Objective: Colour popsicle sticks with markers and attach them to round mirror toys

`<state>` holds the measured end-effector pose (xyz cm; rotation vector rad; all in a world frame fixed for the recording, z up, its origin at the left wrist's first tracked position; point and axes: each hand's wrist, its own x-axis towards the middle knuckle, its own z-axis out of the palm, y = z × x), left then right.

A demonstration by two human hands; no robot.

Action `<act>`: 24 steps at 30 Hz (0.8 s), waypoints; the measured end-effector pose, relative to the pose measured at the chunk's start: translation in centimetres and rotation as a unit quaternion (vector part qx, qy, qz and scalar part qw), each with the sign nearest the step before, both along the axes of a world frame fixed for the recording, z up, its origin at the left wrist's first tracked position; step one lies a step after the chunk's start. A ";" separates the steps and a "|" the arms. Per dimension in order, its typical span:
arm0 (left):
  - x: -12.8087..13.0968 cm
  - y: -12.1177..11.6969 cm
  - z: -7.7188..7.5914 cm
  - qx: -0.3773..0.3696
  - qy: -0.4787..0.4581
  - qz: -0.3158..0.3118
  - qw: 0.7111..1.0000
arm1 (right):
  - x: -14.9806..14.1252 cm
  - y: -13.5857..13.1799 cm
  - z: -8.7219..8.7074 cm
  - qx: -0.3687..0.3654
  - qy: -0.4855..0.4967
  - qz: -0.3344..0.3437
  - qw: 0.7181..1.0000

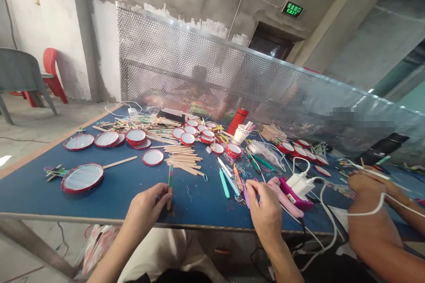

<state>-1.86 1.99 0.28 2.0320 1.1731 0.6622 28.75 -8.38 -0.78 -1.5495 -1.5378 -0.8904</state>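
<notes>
Purple marker (246, 196) lay at the right hand's (266, 213) curled fingers, its long axis running away from the person. The left hand (146, 208), farther off, pinched a colour-banded wooden stick (170, 177) near the table's (116, 205) front edge. Right grip unclear.

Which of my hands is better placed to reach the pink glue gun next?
Probably your right. The right hand is close beside the pink glue gun, while the left hand is farther off, pinching a partly coloured stick.
</notes>
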 end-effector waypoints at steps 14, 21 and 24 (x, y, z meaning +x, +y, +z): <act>0.7 1.7 1.1 -0.001 0.093 -0.002 0.996 | -3.6 1.7 -2.5 -0.113 -0.041 0.084 0.989; 0.2 1.1 0.9 -0.004 0.062 0.003 0.998 | -8.5 3.0 -2.7 -0.125 0.007 0.161 0.979; 0.1 0.9 0.7 0.002 0.039 -0.005 0.999 | -9.3 3.4 -2.6 -0.132 0.010 0.157 0.979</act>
